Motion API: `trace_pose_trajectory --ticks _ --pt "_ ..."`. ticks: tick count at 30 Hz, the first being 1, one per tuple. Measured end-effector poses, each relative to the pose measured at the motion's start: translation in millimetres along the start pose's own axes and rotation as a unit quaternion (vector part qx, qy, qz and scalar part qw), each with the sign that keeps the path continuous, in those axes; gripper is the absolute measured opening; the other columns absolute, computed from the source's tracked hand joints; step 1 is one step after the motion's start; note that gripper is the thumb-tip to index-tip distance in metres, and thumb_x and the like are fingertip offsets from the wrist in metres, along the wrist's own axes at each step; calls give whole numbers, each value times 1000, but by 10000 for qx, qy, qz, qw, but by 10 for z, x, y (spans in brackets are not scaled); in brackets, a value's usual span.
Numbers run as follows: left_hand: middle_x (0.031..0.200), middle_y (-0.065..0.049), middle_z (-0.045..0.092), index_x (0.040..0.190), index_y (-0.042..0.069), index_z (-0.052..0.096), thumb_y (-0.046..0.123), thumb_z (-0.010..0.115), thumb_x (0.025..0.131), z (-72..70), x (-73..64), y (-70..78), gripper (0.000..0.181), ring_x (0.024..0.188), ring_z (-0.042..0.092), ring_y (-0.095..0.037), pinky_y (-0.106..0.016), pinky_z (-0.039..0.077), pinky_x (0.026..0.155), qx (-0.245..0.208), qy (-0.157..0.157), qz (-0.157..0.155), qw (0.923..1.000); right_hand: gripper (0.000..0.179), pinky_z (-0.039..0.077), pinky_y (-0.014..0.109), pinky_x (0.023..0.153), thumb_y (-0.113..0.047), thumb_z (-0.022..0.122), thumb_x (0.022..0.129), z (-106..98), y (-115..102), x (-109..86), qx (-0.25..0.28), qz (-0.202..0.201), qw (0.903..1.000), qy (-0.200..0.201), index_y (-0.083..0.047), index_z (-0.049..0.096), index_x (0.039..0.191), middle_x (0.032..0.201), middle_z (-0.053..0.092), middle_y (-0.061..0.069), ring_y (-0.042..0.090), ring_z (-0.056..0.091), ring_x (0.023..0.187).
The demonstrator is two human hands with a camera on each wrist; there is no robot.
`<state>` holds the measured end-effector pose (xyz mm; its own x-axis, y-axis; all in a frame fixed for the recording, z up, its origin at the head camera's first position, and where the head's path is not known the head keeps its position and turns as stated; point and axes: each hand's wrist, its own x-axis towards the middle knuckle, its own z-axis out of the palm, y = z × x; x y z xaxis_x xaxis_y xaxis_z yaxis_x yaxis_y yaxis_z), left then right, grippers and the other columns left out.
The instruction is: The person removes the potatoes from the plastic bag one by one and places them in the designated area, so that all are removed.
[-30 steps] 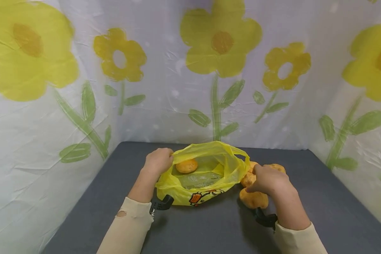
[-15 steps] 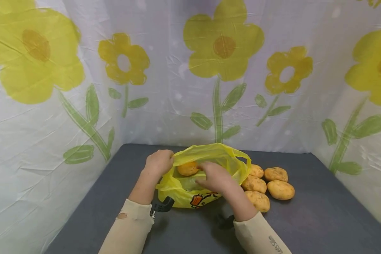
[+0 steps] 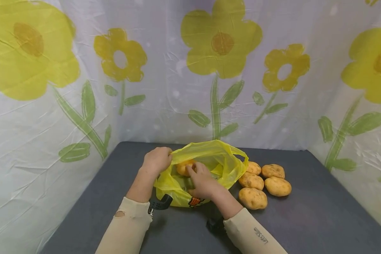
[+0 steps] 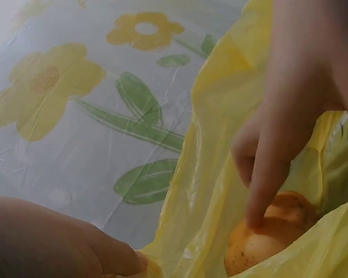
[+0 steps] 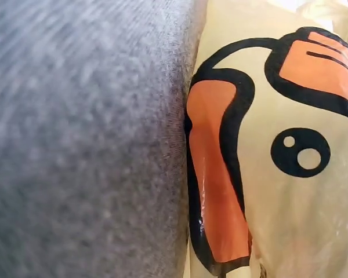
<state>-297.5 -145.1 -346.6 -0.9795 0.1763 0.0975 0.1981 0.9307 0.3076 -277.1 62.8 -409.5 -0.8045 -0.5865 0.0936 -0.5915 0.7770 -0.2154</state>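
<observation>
A yellow plastic carrier bag [image 3: 227, 164] lies on the table, its mouth facing up. My left hand [image 3: 157, 160] pinches the left side of its rim; in the left wrist view, the fingertips [image 4: 130, 260] hold the thin plastic. My right hand [image 3: 204, 181] reaches inside the bag over the front rim. Its index finger [image 4: 269, 179] points down onto a potato [image 4: 252, 252], while the thumb stands apart nearer the front. In the head view this potato [image 3: 181, 167] sits at the bag's left inside. The right wrist view shows the bag's printed duck face [image 5: 301, 153], with the hand out of sight.
Several loose potatoes [image 3: 253, 198] lie grouped on the dark grey table [image 3: 317, 204], just right of the bag. One bag handle [image 3: 241, 152] loops beside them. A white curtain [image 3: 165, 106] with painted flowers stands behind and at both sides.
My right hand has left the potatoes on the right and moved leftward into the bag, down to the potato inside. My left hand keeps its hold on the rim.
</observation>
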Motion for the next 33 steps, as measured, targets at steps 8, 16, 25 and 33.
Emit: trace_pose_trajectory --ticks 8,16,25,33 --pt "68 -4 51 118 10 72 18 52 108 16 -5 3 23 56 42 -17 -32 37 53 -26 -90 -9 10000 60 42 51 105 -20 87 81 -41 53 17 -17 -352 9943 1007 -1 56 129 135 51 20 38 52 125" --pt "65 -3 45 97 13 70 16 52 108 22 -3 7 21 54 38 -16 -32 35 52 -19 9 14 10000 48 51 42 82 -32 88 82 -256 81 -68 500 114 9983 259 -11 67 120 117 54 10 25 57 96" --pt "63 -2 44 83 13 64 15 51 108 14 -3 20 28 54 38 -17 -33 35 53 -16 9 57 10000 50 51 40 84 -29 85 85 -299 138 -91 976 280 9934 -528 -12 64 127 113 67 2 18 61 94" --pt "65 -3 47 92 12 69 16 53 108 30 0 9 22 56 41 -18 -34 37 54 2 -4 61 10000 49 52 40 85 -38 84 83 -258 102 -73 717 61 9974 11 -10 72 121 107 70 1 20 64 96"
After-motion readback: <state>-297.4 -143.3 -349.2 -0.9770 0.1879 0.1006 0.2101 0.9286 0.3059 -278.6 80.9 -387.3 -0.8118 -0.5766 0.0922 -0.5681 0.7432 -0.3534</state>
